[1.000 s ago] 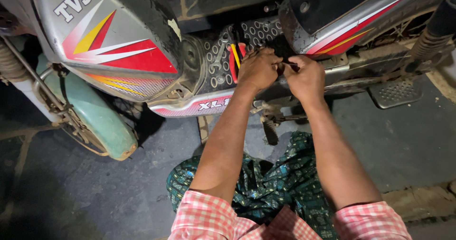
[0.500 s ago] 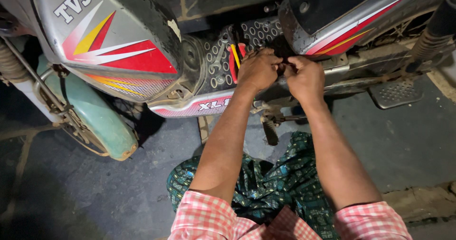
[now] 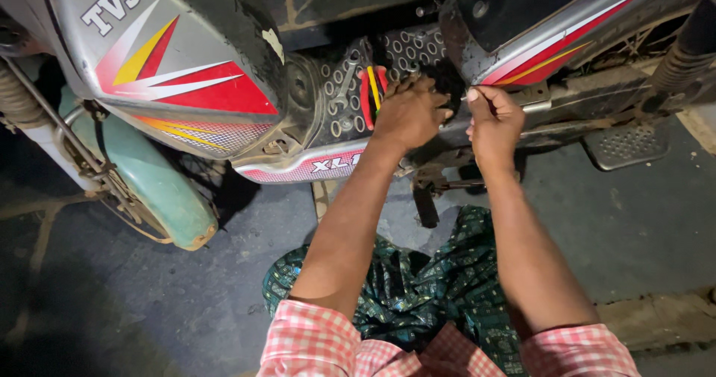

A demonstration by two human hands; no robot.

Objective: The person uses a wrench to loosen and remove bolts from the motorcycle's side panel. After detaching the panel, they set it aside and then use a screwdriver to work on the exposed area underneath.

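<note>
A grey moped with red, yellow and white flashes on its side panel (image 3: pixel 179 71) stands in front of me. My left hand (image 3: pixel 409 112) is curled against the perforated dark cover (image 3: pixel 339 93) at the middle of the frame, beside a red and yellow strip (image 3: pixel 371 93). My right hand (image 3: pixel 494 120) is closed just to its right, thumb up, pressed at the lower edge of the rear side panel (image 3: pixel 552 41). Whether either hand grips a small part or tool is hidden by the fingers.
A pale green mudguard (image 3: pixel 160 198) and wheel sit at the left. A metal footrest plate (image 3: pixel 625 144) juts out at the right, with a black rear spring (image 3: pixel 682 56) above it. A stand lever (image 3: pixel 425 198) hangs below the hands. My green patterned cloth (image 3: pixel 418 287) covers my lap.
Both hands stay at the same spot on the moped frame. They have drawn slightly apart and the right thumb now points up.
</note>
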